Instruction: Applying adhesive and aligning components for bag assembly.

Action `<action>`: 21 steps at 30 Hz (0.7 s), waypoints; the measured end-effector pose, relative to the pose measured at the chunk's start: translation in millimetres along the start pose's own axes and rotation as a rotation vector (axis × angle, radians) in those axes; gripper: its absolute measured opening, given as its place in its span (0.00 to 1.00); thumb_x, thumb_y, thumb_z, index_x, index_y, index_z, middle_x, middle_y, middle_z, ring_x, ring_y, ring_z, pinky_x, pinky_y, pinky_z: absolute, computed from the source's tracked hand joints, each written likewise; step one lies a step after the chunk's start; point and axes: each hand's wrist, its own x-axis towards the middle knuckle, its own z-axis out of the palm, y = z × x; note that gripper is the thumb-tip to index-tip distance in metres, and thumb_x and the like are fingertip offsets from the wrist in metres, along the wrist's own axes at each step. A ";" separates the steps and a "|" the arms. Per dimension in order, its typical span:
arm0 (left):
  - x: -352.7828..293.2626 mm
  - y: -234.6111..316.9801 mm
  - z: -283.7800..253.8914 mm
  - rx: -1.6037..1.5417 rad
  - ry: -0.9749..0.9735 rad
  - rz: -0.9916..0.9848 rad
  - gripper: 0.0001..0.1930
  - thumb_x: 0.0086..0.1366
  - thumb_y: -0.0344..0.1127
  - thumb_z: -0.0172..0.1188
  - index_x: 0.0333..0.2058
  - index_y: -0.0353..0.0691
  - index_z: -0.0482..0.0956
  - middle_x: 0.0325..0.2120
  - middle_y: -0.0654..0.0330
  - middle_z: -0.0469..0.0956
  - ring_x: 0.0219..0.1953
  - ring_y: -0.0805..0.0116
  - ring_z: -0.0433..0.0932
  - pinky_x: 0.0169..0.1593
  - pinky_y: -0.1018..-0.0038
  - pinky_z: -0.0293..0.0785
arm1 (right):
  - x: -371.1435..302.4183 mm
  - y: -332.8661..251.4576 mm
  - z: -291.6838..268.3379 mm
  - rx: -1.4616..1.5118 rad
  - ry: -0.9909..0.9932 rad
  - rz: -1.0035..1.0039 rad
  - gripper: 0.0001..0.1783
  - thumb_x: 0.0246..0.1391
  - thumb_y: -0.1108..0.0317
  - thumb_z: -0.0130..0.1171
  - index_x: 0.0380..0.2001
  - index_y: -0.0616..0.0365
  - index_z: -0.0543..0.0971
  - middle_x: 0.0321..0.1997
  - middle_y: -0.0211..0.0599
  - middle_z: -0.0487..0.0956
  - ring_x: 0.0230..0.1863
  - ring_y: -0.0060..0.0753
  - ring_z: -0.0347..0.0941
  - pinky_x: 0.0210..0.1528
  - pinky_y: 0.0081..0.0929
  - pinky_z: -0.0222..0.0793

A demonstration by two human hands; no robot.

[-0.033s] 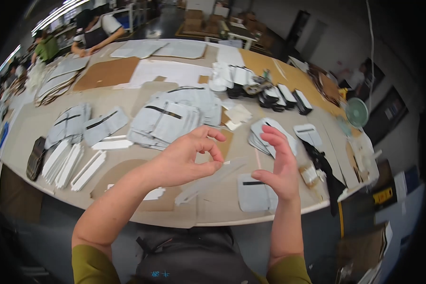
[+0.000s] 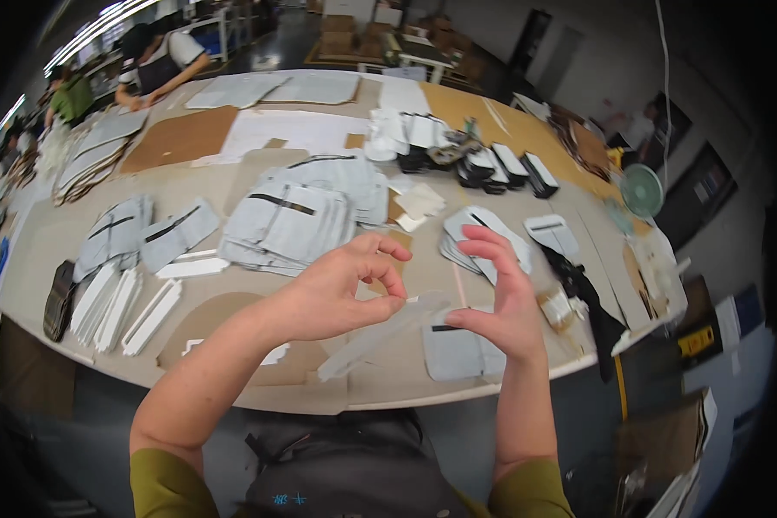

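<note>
My left hand [image 2: 341,285] is closed in a pinch, thumb against forefinger, on a thin translucent strip [image 2: 363,349]. The strip slants above the table from lower left up toward the gap between my hands. Fingers curved and parted from the thumb, my right hand [image 2: 511,312] is open with nothing in it. Below it lies a light grey fabric panel [image 2: 451,356] with a black slot, partly covered by that hand. Farther off are a stack of similar panels [image 2: 285,226] and a smaller pile of grey pieces [image 2: 502,240].
Bundles of white strips [image 2: 112,302] lie at the left on the table [image 2: 388,390]. Black-and-white pieces [image 2: 483,166] are grouped farther back. A black cloth [image 2: 591,302] hangs over the right edge, near a green fan [image 2: 642,191]. A co-worker [image 2: 160,65] bends over the far left side.
The table and everything on it sit slightly farther left in the picture. My right hand is a little closer to my left, which keeps its pinch on the strip.
</note>
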 end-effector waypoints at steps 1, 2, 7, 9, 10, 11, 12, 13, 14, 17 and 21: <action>10.6 0.7 12.2 -0.011 -0.093 -0.034 0.04 0.60 0.32 0.65 0.32 0.40 0.81 0.56 0.57 0.71 0.59 0.62 0.69 0.62 0.64 0.62 | -4.5 1.5 -13.1 -0.022 0.036 0.024 0.26 0.33 0.68 0.79 0.40 0.53 0.81 0.52 0.37 0.76 0.59 0.41 0.67 0.63 0.38 0.62; 20.7 1.2 23.1 -0.019 -0.136 -0.023 0.04 0.60 0.32 0.65 0.32 0.40 0.81 0.56 0.57 0.71 0.59 0.62 0.69 0.62 0.64 0.62 | -9.0 3.8 -23.0 -0.100 -0.088 0.023 0.26 0.33 0.68 0.80 0.40 0.52 0.81 0.52 0.35 0.76 0.58 0.40 0.68 0.62 0.37 0.63; 50.7 -2.4 63.4 0.035 -0.276 0.036 0.06 0.61 0.34 0.66 0.36 0.40 0.82 0.58 0.56 0.69 0.58 0.63 0.69 0.62 0.64 0.64 | -41.4 31.6 -50.0 -0.102 -0.250 0.111 0.12 0.40 0.71 0.74 0.30 0.52 0.82 0.42 0.31 0.80 0.52 0.35 0.71 0.53 0.34 0.66; 52.8 -7.1 74.1 0.015 -0.254 0.024 0.11 0.61 0.36 0.67 0.42 0.41 0.80 0.59 0.57 0.67 0.57 0.64 0.69 0.61 0.65 0.65 | -49.4 41.1 -54.7 -0.054 -0.219 0.128 0.11 0.41 0.72 0.73 0.29 0.54 0.81 0.41 0.32 0.80 0.50 0.34 0.72 0.53 0.32 0.66; 54.4 -8.4 79.8 0.000 -0.221 0.017 0.17 0.62 0.37 0.67 0.48 0.41 0.79 0.60 0.57 0.66 0.55 0.64 0.69 0.60 0.66 0.66 | -52.9 46.3 -58.0 -0.008 -0.192 0.133 0.09 0.42 0.73 0.72 0.29 0.55 0.81 0.40 0.32 0.80 0.48 0.32 0.73 0.52 0.31 0.66; 55.3 -15.4 81.3 0.003 -0.225 0.011 0.17 0.62 0.37 0.67 0.48 0.41 0.79 0.60 0.57 0.66 0.55 0.64 0.69 0.60 0.66 0.66 | -58.2 55.6 -60.2 -0.001 -0.189 0.135 0.09 0.42 0.73 0.72 0.29 0.55 0.81 0.40 0.32 0.80 0.48 0.32 0.73 0.52 0.31 0.66; 54.6 -28.0 78.4 -0.005 -0.095 0.012 0.22 0.63 0.41 0.67 0.53 0.41 0.75 0.61 0.56 0.64 0.55 0.65 0.70 0.58 0.67 0.67 | -64.9 66.9 -61.7 0.150 -0.058 0.230 0.09 0.43 0.74 0.71 0.29 0.56 0.81 0.40 0.32 0.80 0.47 0.29 0.74 0.51 0.29 0.66; 53.6 -38.9 76.7 -0.019 0.036 0.018 0.28 0.63 0.45 0.67 0.58 0.40 0.72 0.61 0.55 0.63 0.54 0.65 0.71 0.56 0.69 0.69 | -69.7 71.1 -65.5 0.291 0.074 0.326 0.09 0.44 0.75 0.71 0.30 0.58 0.81 0.41 0.32 0.80 0.45 0.27 0.74 0.51 0.27 0.67; 49.2 -48.7 77.4 -0.017 0.040 0.006 0.28 0.63 0.45 0.67 0.58 0.40 0.72 0.61 0.55 0.63 0.54 0.65 0.71 0.56 0.69 0.69 | -72.9 72.0 -69.7 0.301 0.067 0.332 0.09 0.44 0.75 0.71 0.30 0.58 0.81 0.41 0.32 0.80 0.45 0.27 0.74 0.51 0.27 0.67; 31.5 -72.3 89.8 -0.125 0.042 -0.198 0.31 0.64 0.47 0.67 0.60 0.37 0.69 0.56 0.57 0.69 0.51 0.68 0.72 0.56 0.72 0.68 | -83.0 77.6 -83.9 0.599 0.278 0.526 0.08 0.46 0.76 0.69 0.32 0.62 0.81 0.43 0.32 0.80 0.44 0.22 0.75 0.49 0.22 0.67; 25.6 -84.4 111.1 -0.468 0.007 -0.429 0.27 0.68 0.48 0.63 0.58 0.37 0.71 0.44 0.64 0.75 0.42 0.75 0.72 0.49 0.76 0.68 | -97.2 94.4 -94.3 0.615 0.370 0.540 0.08 0.49 0.77 0.66 0.34 0.64 0.82 0.46 0.33 0.80 0.44 0.23 0.75 0.50 0.22 0.67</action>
